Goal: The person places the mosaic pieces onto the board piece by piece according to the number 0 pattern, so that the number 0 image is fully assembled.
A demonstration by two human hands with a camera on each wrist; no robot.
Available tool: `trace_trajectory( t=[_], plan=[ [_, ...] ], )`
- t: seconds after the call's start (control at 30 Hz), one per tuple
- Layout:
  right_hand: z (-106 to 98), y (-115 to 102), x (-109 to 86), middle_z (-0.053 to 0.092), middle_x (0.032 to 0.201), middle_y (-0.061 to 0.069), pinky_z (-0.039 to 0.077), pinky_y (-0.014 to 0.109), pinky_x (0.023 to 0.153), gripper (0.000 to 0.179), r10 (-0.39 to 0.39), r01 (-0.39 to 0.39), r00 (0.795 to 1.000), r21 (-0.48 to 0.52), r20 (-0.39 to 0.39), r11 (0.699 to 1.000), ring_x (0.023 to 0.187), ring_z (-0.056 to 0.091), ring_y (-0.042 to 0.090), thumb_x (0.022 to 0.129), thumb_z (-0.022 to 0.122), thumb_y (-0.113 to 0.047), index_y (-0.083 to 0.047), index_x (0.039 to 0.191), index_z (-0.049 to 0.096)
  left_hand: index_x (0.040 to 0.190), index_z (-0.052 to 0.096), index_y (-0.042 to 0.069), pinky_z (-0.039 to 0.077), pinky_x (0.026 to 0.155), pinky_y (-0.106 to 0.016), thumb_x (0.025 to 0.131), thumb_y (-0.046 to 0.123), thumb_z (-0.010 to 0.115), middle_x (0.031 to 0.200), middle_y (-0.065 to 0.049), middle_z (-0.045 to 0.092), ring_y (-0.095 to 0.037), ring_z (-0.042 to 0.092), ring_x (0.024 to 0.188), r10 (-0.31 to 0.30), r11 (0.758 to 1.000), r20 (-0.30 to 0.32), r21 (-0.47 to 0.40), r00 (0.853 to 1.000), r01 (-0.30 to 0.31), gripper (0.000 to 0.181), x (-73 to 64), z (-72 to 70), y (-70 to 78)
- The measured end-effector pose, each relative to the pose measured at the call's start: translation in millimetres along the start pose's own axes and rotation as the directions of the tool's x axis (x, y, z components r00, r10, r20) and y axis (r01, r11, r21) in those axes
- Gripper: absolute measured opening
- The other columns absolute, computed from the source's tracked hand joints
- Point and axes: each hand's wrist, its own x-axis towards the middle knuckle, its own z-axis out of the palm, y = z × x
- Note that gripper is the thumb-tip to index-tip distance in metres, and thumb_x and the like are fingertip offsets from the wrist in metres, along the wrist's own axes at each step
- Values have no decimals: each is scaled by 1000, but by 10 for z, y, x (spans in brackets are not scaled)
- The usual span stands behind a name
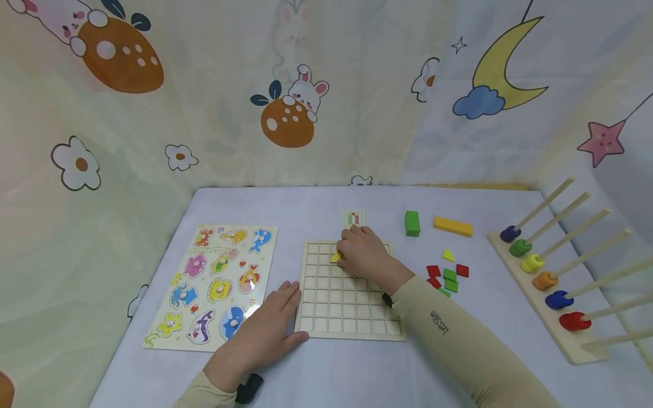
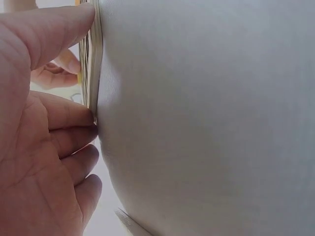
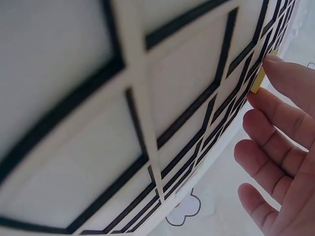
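A wooden grid board [image 1: 326,294] with square cells lies in the middle of the table. My right hand [image 1: 366,256] is over its upper part and pinches a small yellow piece [image 1: 336,257] between thumb and forefinger. In the right wrist view the yellow piece [image 3: 258,80] is right at the grid surface. My left hand [image 1: 270,323] lies at the board's left edge with its fingers extended. The left wrist view has the fingertips [image 2: 91,118] and thumb against the board's side. Just behind the board is a small pattern card [image 1: 354,217], partly covered by the right hand.
An animal puzzle board [image 1: 204,283] lies at left. Right of the grid are loose red, green and yellow pieces [image 1: 450,274], a green block [image 1: 412,223] and an orange bar [image 1: 453,226]. A peg rack [image 1: 546,300] with coloured rings stands at far right. Behind hangs a printed curtain [image 1: 219,85].
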Motion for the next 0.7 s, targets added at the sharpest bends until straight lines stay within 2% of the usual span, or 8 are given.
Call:
trace_trajectory(
  t=[0.37, 0.7],
  plan=[
    [16, 10, -6, 66, 102, -2, 48, 46, 108, 18, -5, 5, 1000, 0, -8, 1000, 102, 58, 21, 94, 79, -36, -19, 101, 81, 164, 34, 7, 28, 131, -50, 94, 54, 73, 174, -7, 28, -27, 23, 163, 2, 1000, -13, 7, 1000, -2, 92, 2, -12, 14],
    [38, 20, -19, 66, 100, -3, 49, 45, 108, 12, -24, 25, 999, 36, -38, 999, 99, 58, 19, 93, 81, -29, -19, 100, 82, 164, 34, 7, 29, 131, -50, 94, 54, 73, 174, -8, 29, -27, 23, 163, 5, 1000, -17, 11, 1000, -5, 92, -4, -2, 17]
  ],
)
